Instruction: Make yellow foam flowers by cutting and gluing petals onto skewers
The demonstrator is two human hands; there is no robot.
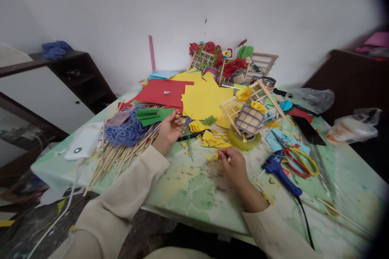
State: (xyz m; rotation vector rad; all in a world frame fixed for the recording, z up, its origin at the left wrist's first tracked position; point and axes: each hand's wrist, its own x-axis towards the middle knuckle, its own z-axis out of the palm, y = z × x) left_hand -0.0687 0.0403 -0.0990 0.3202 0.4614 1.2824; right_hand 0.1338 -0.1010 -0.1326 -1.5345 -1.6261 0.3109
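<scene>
Patterned bench (188,194): right hand (219,154), fingers curled, beside yellow paper scraps (214,141), whether gripping anything cannot be told; left hand (176,116), fingers bent, just beside folded green paper (148,118), its grip likewise indeterminate; beyond these, yellow sheets (206,99) adjoining a red sheet (153,91); farthest, stick frames (266,54) and red flowers (209,47) before a white wall (121,16)

a home craft corner, judging by the cabinet (45,93), glue gun (283,175), scissors (292,153) and paper scraps (214,140).

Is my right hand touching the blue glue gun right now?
Apart: the head view shows a strip of tablecloth between your right hand and the blue glue gun.
</scene>
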